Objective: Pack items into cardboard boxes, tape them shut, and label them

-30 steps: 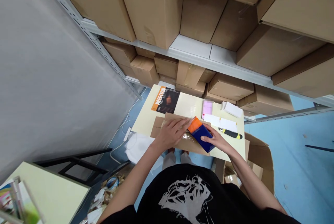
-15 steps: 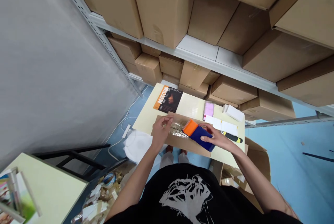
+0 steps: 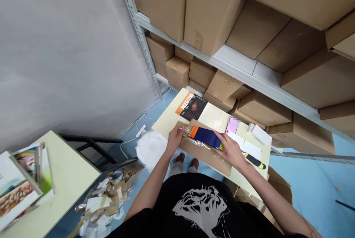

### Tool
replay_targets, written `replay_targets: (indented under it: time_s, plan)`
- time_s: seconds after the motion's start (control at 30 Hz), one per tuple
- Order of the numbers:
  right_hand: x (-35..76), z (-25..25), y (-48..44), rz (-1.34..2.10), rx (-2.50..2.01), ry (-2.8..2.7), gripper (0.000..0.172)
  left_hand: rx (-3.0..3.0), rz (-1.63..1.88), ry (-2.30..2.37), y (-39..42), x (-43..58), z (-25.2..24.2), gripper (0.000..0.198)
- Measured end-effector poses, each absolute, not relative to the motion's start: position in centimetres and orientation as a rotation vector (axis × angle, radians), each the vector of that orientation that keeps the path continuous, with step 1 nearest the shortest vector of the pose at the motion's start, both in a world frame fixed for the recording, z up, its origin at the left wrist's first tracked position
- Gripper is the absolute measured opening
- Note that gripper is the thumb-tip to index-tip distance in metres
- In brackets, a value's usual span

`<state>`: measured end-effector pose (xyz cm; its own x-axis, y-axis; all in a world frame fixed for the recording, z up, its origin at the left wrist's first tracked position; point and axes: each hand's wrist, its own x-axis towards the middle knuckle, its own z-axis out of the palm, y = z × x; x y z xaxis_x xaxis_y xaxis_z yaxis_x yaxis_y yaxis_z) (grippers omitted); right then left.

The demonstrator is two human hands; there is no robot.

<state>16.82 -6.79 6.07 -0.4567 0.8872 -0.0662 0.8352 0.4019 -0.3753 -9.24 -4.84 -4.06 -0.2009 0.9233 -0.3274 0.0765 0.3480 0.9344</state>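
A flat, box-like item, dark blue with an orange end, lies lengthwise on crinkled clear plastic film. Beneath both is a sheet of brown cardboard, which overhangs the table's near edge. My right hand is closed on the item's right end, fingers over the top and thumb along the near side. A yellowish patch shows there beside the thumb. At the orange end, my left hand pinches the film's left edge. I cannot tell whether the item is inside the film or on it.
On the pale table are a black-and-orange magazine, a pink item, white cards and a black-and-yellow tool. Boxed shelves stand behind. Scrap packaging and a book-laden table are leftward.
The blue item was tilted up in my right hand; now it lies flatter along the film, with its orange end near my left hand. The view has turned left.
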Motion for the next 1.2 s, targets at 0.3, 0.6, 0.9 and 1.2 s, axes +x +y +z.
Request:
replay_targets:
  time_s: [0.3, 0.6, 0.9, 1.2]
  plan:
    - [17.6, 8.1, -6.7, 0.581, -1.598, -2.537, 0.073, 0.706, 1.051, 1.475, -4.5, -10.2, -3.6, 0.041]
    - [20.7, 10.7, -7.8, 0.34, -1.686, -2.685, 0.061, 0.743, 1.004, 1.422, -3.8, -11.1, -4.3, 0.038]
    - [21.6, 8.4, -11.4, 0.131, -1.744, -2.644, 0.077, 1.224, 0.899, 1.596, -4.0, -8.3, -1.9, 0.018]
    - [20.7, 6.0, -11.7, 0.003, -1.952, -2.653, 0.081, 1.786, 0.913, 1.451, -4.0, -7.5, -0.4, 0.019]
